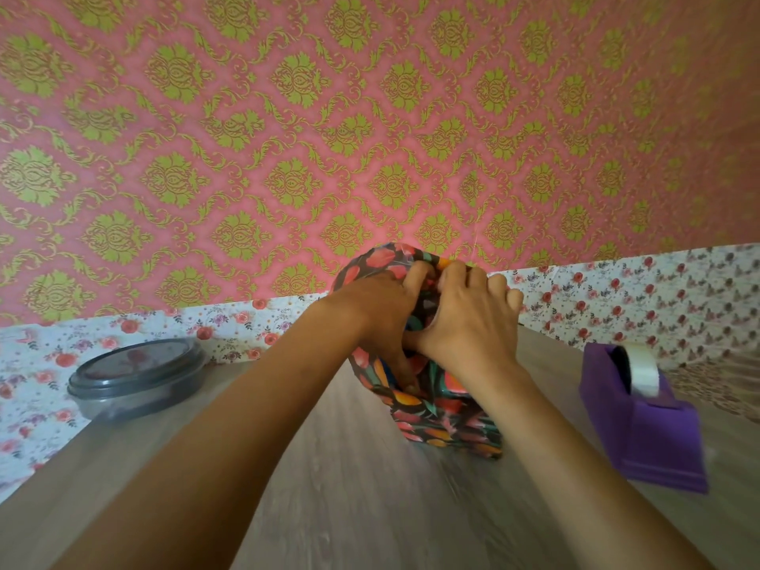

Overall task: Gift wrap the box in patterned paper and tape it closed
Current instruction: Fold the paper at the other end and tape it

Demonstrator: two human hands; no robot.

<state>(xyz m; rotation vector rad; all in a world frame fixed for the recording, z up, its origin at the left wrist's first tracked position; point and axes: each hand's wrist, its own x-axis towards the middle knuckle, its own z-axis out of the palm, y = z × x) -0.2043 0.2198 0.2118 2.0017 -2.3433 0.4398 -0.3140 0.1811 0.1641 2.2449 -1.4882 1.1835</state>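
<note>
Folding down the box's top end looked like the step in hand. The left hand (382,318) and right hand (469,322) were pressed together, both curled onto the paper (362,269). The box (448,425) stood mid-table (329,487), its dark, glossy flowered wrap snug below and bunched loose on top. Next, one hand would likely need to pin the flap while the other reached for the tape dispenser (641,409) at 3 o'clock.

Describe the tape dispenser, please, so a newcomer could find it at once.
Start at the wooden table. Right of the wrapped box stands the dispenser. It is the only purple thing, with a clear tape roll on top.
</note>
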